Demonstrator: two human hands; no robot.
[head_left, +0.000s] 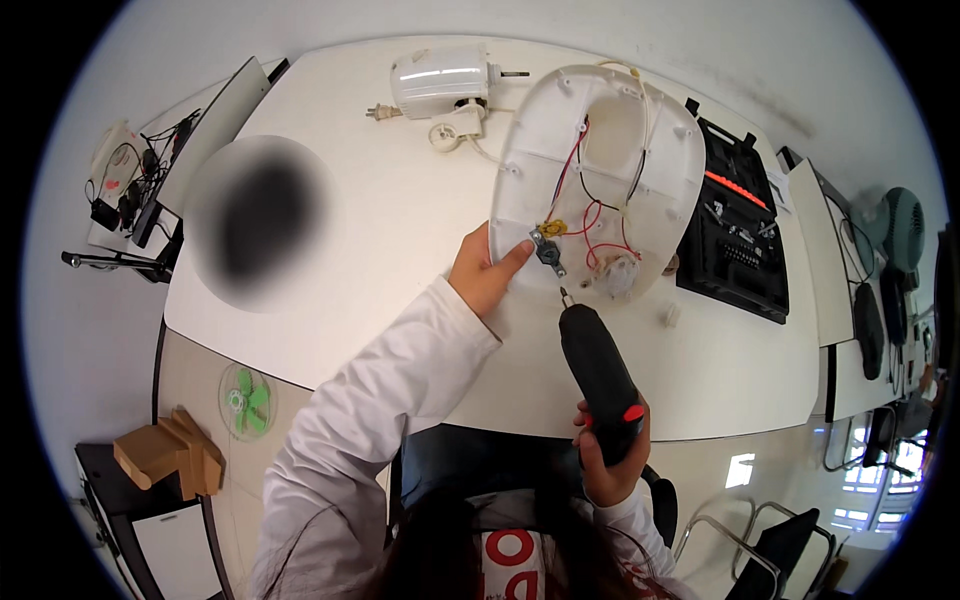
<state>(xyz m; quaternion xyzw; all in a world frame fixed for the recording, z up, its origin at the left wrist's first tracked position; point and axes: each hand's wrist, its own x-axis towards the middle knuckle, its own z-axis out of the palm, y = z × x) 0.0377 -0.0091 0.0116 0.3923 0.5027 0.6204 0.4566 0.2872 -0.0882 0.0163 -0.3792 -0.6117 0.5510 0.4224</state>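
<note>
My left hand [484, 270] grips the lower left edge of a white plastic housing [530, 120], its thumb beside a small dark bracket-like part [547, 252]. The housing's open inside shows posts, ribs and red, black and white wires [610, 243]. A yellow component [552, 229] sits beside the dark part, and a pale round part [620, 275] lies lower right. In my right hand [613, 478] is a black power screwdriver [598, 368] with a red button. Its bit points at the dark part's lower end; contact cannot be made out.
A white motor [440, 82] with a metal shaft and a plug [382, 112] lies at the table's back. Right of the housing lies an open black tool case [735, 240] with bits. A small pale piece [671, 316] lies nearby. A blurred round patch covers the table's left.
</note>
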